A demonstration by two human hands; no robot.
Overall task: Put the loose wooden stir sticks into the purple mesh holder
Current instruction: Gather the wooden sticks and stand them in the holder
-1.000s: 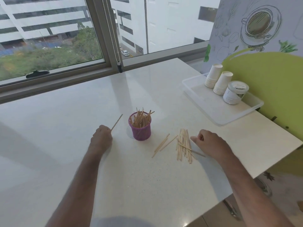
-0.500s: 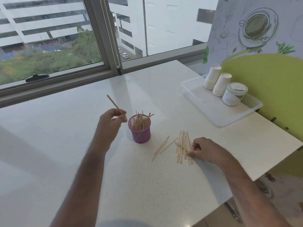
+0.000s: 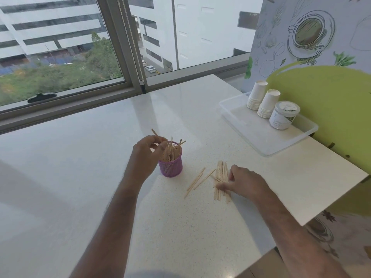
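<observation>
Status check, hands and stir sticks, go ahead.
Left hand pinching one stick at purple holder. Right hand on loose pile. Nothing in the way.
</observation>
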